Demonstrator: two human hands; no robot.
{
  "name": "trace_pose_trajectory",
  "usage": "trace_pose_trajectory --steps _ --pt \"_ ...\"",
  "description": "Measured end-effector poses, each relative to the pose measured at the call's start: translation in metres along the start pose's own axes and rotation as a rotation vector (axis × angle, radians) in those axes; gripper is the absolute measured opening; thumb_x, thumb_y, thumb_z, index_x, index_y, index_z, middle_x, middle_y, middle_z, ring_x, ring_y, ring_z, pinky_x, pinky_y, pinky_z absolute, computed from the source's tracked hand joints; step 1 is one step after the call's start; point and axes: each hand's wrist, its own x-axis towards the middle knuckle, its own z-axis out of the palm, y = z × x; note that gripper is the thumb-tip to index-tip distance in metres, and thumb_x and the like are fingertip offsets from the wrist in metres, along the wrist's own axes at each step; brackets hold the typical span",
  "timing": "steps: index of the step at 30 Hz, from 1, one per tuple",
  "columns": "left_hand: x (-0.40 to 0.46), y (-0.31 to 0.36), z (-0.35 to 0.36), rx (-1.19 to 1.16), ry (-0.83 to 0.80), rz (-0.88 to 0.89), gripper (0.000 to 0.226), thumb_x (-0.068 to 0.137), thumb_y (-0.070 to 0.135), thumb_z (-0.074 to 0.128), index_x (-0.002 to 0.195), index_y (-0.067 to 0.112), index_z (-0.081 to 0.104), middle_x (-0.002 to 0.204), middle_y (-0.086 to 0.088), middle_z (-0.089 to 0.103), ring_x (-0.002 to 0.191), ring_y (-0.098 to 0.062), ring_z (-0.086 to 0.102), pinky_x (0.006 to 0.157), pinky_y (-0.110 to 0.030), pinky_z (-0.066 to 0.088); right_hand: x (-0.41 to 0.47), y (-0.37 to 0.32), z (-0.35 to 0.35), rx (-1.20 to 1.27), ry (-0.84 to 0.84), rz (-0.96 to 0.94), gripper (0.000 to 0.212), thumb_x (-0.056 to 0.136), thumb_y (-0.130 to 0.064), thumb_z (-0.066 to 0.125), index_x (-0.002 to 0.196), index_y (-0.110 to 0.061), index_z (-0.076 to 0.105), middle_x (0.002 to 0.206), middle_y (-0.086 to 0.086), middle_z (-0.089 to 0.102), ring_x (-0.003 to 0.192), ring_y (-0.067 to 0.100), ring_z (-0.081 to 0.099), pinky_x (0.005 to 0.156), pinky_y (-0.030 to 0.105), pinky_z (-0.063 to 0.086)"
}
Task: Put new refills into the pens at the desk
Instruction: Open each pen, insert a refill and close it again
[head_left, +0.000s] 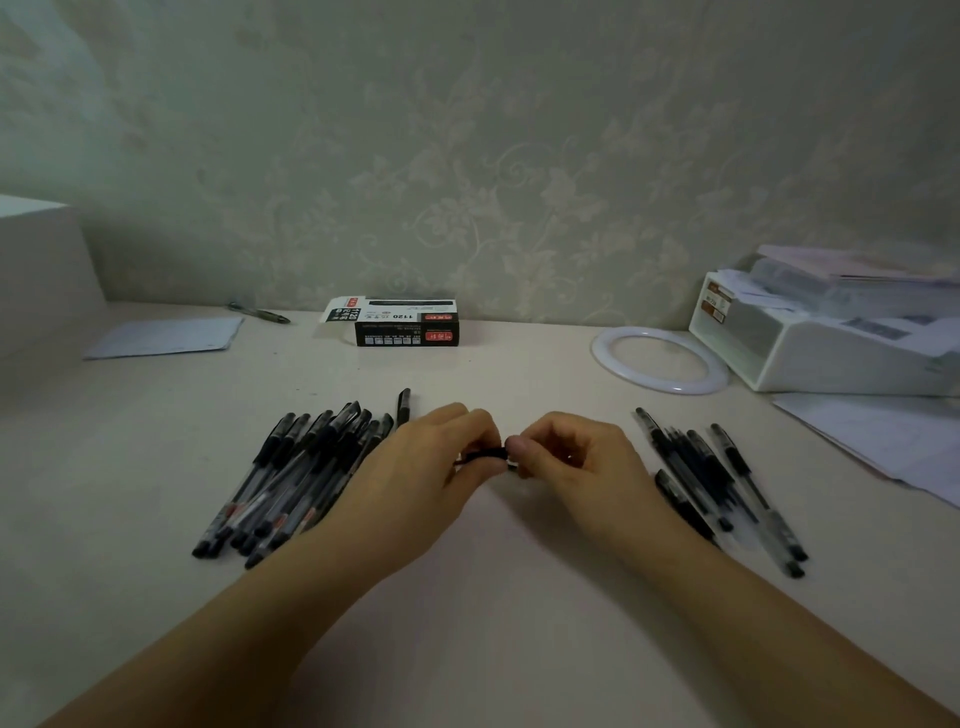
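Both hands meet over the middle of the desk on one black pen (485, 456), held level between them. My left hand (426, 467) grips its left part with curled fingers. My right hand (576, 462) pinches its right end between thumb and fingers. Most of the pen is hidden inside the hands. A pile of several black gel pens (296, 478) lies to the left, and a smaller group of several pens (717, 483) lies to the right. A single black pen cap or pen (403, 405) lies just behind my left hand.
A black and white refill box (402, 323) stands at the back centre, its flap open. A loose pen (260, 313) and a sheet of paper (166, 338) lie at back left. A white ring (660, 358), a white tray of papers (841, 338) and loose sheets (883, 441) fill the right.
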Motion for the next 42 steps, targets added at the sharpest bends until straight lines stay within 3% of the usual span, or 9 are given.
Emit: trace_pose_trajectory --steps 7,13,19,23,29,33,36,39,42 --pt "0.002 -0.005 0.000 -0.092 -0.080 -0.029 0.016 0.097 0.032 0.049 0.091 0.029 0.064 0.071 0.016 0.054 0.069 -0.004 0.052 0.061 -0.022 0.041 0.002 0.003 -0.004 0.112 -0.016 0.006 0.014 0.084 -0.033 0.073 0.079 -0.021 0.076 0.071 -0.002 0.074 0.068 0.005 0.067 0.068 0.013 0.049" --pt "0.000 -0.005 -0.004 -0.239 -0.190 -0.097 0.025 0.100 0.034 0.043 0.085 0.034 0.063 0.064 0.027 0.055 0.057 0.002 0.049 0.054 -0.012 0.035 0.002 -0.001 -0.007 0.120 -0.038 -0.007 0.015 0.084 -0.032 0.073 0.083 -0.017 0.076 0.077 0.001 0.075 0.075 0.013 0.071 0.076 0.024 0.056" --pt "-0.001 -0.002 -0.004 -0.263 -0.121 -0.080 0.015 0.088 0.040 0.062 0.090 0.032 0.049 0.076 0.015 0.062 0.061 -0.008 0.057 0.057 -0.019 0.046 0.001 -0.004 -0.009 0.105 -0.037 0.001 0.012 0.085 -0.025 0.074 0.084 -0.013 0.076 0.072 0.002 0.074 0.070 0.010 0.069 0.072 0.021 0.054" --pt "0.000 -0.001 -0.005 -0.203 -0.083 -0.053 0.008 0.093 0.031 0.058 0.085 0.028 0.058 0.068 0.015 0.065 0.058 -0.004 0.057 0.056 -0.010 0.041 0.000 -0.006 -0.010 0.107 -0.030 -0.005 0.012 0.085 -0.025 0.074 0.084 -0.013 0.076 0.071 0.001 0.074 0.069 0.007 0.068 0.070 0.018 0.052" --pt "0.000 -0.005 -0.006 -0.289 -0.217 -0.135 0.031 0.100 0.033 0.040 0.079 0.026 0.061 0.062 0.006 0.065 0.055 -0.006 0.057 0.057 -0.011 0.042 -0.001 -0.007 -0.010 0.106 -0.046 -0.025 0.006 0.084 -0.020 0.075 0.084 -0.014 0.077 0.077 0.003 0.075 0.078 0.018 0.072 0.080 0.029 0.058" --pt "0.000 -0.005 -0.003 -0.281 -0.202 -0.155 0.029 0.100 0.032 0.042 0.079 0.025 0.061 0.055 0.011 0.058 0.052 -0.003 0.053 0.053 -0.012 0.039 -0.001 -0.007 -0.012 0.147 -0.073 -0.034 0.013 0.079 -0.009 0.079 0.090 -0.016 0.077 0.085 0.002 0.076 0.081 0.014 0.071 0.078 0.022 0.056" --pt "0.000 -0.004 -0.002 -0.249 -0.171 -0.148 0.030 0.100 0.032 0.041 0.078 0.026 0.061 0.055 0.013 0.057 0.050 -0.001 0.052 0.051 -0.010 0.037 -0.001 -0.007 -0.011 0.138 -0.078 -0.022 0.024 0.077 -0.024 0.082 0.099 -0.023 0.075 0.092 -0.003 0.075 0.085 0.012 0.070 0.078 0.020 0.056" --pt "-0.001 -0.003 -0.002 -0.240 -0.172 -0.135 0.029 0.100 0.034 0.040 0.078 0.028 0.059 0.057 0.013 0.057 0.051 -0.002 0.053 0.052 -0.013 0.040 -0.002 -0.006 -0.010 0.121 -0.076 0.019 0.027 0.079 -0.046 0.070 0.088 -0.022 0.075 0.083 -0.005 0.075 0.080 0.006 0.070 0.073 0.013 0.051" --pt "-0.001 -0.002 -0.001 -0.236 -0.174 -0.131 0.029 0.100 0.036 0.040 0.078 0.028 0.059 0.058 0.012 0.058 0.052 -0.003 0.053 0.053 -0.016 0.043 -0.001 -0.005 -0.010 0.111 -0.096 0.030 0.019 0.085 -0.038 0.069 0.085 -0.020 0.076 0.079 -0.002 0.074 0.079 0.010 0.070 0.075 0.019 0.053"
